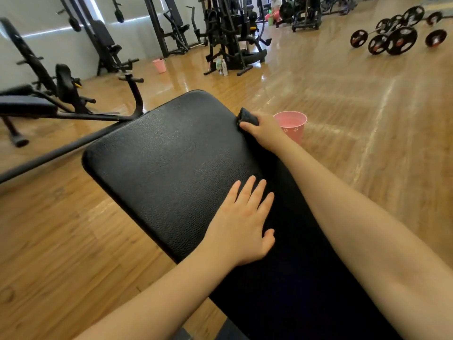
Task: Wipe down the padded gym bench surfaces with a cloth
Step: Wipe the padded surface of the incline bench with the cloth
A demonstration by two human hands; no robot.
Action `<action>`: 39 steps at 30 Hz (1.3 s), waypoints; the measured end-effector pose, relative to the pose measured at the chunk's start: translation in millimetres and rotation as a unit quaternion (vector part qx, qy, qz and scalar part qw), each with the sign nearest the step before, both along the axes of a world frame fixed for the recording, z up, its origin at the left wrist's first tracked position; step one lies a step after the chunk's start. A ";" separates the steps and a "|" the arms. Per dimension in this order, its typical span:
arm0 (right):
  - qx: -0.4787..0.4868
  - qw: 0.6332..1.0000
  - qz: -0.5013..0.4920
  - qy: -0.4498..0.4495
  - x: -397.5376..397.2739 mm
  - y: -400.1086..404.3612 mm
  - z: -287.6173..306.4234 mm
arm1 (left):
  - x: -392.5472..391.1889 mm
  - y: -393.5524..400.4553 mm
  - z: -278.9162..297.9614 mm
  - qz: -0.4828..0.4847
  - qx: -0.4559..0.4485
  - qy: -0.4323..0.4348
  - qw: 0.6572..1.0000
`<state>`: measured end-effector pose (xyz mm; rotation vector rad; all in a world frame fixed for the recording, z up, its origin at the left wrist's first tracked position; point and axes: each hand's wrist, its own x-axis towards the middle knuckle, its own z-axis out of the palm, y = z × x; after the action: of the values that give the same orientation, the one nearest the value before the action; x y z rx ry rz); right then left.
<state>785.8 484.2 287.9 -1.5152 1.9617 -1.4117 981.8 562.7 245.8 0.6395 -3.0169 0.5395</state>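
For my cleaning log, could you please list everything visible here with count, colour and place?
padded leather-look bench pad: one, black, centre
dark crumpled cloth: one, blue-black, at pad's far right edge
pink metal bucket with flower print: one, on floor right of pad
small pink bucket: one, far floor by wall
plastic bottles: a few, pale, beside far machine
barbells with round plates: several, black, far right floor
weight machines: several, black, background
left hand: flat on pad
right hand: grip round cloth

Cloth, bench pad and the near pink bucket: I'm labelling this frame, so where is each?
cloth (pixel 248 117), head view, bunched dark fabric above the fingers.
bench pad (pixel 166 153), head view, bare top surface.
pink bucket (pixel 295 130), head view, flowered side wall.
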 end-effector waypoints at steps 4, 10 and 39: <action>-0.001 0.999 -0.006 -0.032 -11.5 34.5 -27.4 | -0.3 -1.3 -1.0 -0.002 -0.003 0.010 1.000; -0.003 1.000 -0.002 -0.016 -17.1 48.9 -37.3 | 1.1 -1.3 -4.4 -0.003 -0.004 0.032 0.999; 0.100 0.986 0.019 -0.131 -46.1 97.6 -65.9 | -1.7 1.2 -5.7 0.058 -0.028 0.063 0.996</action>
<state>739.7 581.8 222.0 -1.2067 1.8411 -1.2804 980.1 563.8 240.1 0.8170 -2.8504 0.5612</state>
